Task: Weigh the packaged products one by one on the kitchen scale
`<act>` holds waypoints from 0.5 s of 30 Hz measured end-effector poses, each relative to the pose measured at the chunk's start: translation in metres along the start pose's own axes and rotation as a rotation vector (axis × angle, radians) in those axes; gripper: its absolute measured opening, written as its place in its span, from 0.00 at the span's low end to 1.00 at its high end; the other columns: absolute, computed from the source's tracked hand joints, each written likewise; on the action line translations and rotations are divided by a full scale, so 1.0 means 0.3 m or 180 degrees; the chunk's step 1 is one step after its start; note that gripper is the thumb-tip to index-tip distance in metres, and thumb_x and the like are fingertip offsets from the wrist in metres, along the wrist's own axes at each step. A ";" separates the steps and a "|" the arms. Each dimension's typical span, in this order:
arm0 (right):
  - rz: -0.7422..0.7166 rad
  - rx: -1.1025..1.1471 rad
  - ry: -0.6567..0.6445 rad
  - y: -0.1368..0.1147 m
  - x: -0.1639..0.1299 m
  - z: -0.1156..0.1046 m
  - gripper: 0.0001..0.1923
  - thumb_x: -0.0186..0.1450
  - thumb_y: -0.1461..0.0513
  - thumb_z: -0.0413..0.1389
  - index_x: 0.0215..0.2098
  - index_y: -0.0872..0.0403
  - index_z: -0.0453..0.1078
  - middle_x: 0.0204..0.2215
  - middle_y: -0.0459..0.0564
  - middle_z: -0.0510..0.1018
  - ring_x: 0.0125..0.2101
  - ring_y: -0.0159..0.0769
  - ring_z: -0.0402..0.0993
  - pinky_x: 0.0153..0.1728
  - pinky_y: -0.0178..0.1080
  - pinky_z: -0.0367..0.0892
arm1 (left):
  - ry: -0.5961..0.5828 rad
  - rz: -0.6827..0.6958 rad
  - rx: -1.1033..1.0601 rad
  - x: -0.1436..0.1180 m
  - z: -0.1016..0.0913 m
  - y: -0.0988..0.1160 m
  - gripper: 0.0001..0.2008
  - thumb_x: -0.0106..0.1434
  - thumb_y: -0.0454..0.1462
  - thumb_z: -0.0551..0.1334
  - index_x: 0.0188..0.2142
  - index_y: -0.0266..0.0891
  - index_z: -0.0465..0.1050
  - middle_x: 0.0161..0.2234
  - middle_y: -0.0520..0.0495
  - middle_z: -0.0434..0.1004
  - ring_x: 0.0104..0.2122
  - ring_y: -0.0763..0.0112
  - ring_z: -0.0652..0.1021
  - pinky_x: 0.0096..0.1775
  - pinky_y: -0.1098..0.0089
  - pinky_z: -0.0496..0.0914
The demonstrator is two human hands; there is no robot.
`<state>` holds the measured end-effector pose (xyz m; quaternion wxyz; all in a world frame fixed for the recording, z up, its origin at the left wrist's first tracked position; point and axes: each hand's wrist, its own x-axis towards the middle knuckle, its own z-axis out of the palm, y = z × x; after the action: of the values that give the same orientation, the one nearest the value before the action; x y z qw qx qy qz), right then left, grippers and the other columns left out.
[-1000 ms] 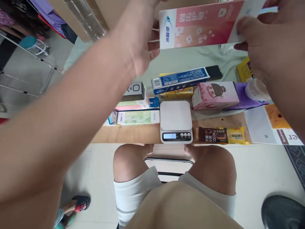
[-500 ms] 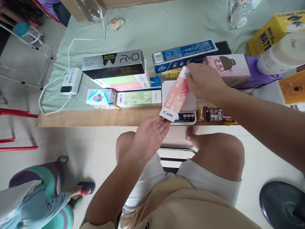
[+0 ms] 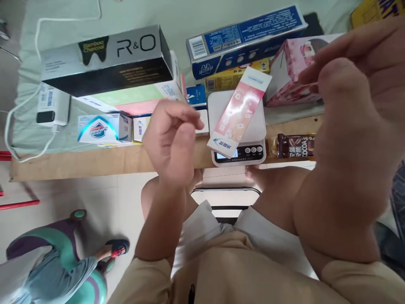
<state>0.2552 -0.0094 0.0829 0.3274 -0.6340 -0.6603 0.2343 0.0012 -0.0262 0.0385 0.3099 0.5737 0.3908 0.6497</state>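
A pink and white toothpaste-type box (image 3: pixel 238 112) lies slantwise on a white digital scale (image 3: pixel 261 118), covering part of its lit display. Neither hand touches it. My left hand (image 3: pixel 171 139) hovers left of the scale, empty, its fingers loosely curled and the thumb apart from them. It hides part of a green and white box behind it. My right hand (image 3: pixel 357 97) is raised close to the camera on the right, empty, with fingers stretched out and thumb apart. It partly covers a pink box (image 3: pixel 291 63) with a cartoon print.
A black and silver R&O box (image 3: pixel 107 63) rests on other boxes at left. A blue box (image 3: pixel 247 38) and a yellow box (image 3: pixel 221 80) lie behind the scale. A soap box (image 3: pixel 103 128), a corded white device (image 3: pixel 52 105) and a cocoa snack (image 3: pixel 295 145) are along the table edge.
My right hand has let go of the pink box, which now rests on the scale, and has risen rightward. My left hand has moved up and left, its fingers curling. The view has shifted closer.
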 end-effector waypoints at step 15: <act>0.0019 0.0314 0.0425 -0.161 -0.009 0.172 0.06 0.70 0.62 0.53 0.38 0.54 0.72 0.36 0.43 0.79 0.39 0.29 0.80 0.46 0.38 0.73 | -0.1391 0.0150 0.1264 -0.092 -0.001 -0.070 0.30 0.59 0.51 0.72 0.58 0.49 0.69 0.54 0.39 0.74 0.55 0.49 0.75 0.52 0.50 0.72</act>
<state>0.1844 -0.0107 0.0828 0.4009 -0.6332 -0.6228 0.2247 0.0042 -0.0392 0.0064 0.2532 0.7582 0.4209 0.4287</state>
